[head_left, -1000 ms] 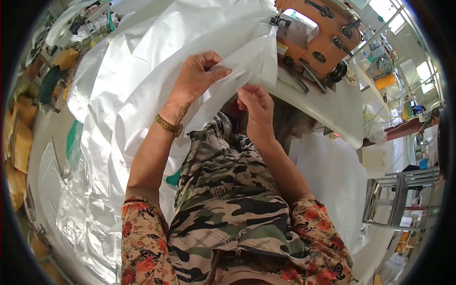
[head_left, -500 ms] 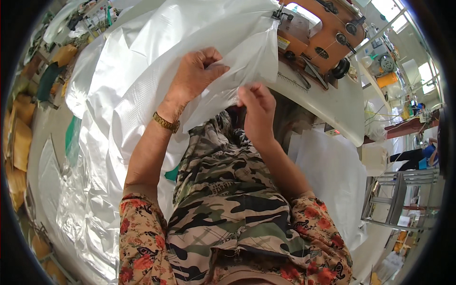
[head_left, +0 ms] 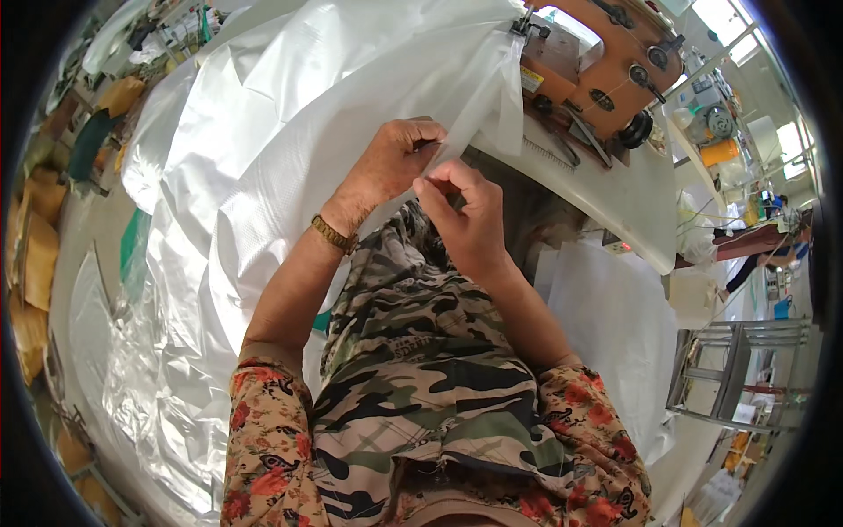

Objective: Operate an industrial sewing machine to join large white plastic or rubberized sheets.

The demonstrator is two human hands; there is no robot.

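Observation:
A large sheet of shiny white woven plastic fabric [head_left: 290, 123] spreads over the table from the left up to an orange sewing machine [head_left: 606, 70]. The sheet's far right corner lies at the machine's needle end. My left hand [head_left: 386, 162], with a gold watch on its wrist, is closed on the near edge of the fabric. Close beside it, my right hand [head_left: 470, 211] pinches at the same edge with thumb and forefinger. Between the hands the edge looks gathered into a narrow strip running toward the machine.
Scissors [head_left: 562, 140] and other metal tools lie on the white table [head_left: 606, 198] beside the machine. More white sheets [head_left: 606, 325] hang at my right. A metal stool [head_left: 733, 369] stands farther right. Yellow bundles [head_left: 39, 263] line the far left.
My left hand has moved right and nearer, and my right hand slightly left and down, so they are now close together. The fabric edge between them has drawn in and narrowed.

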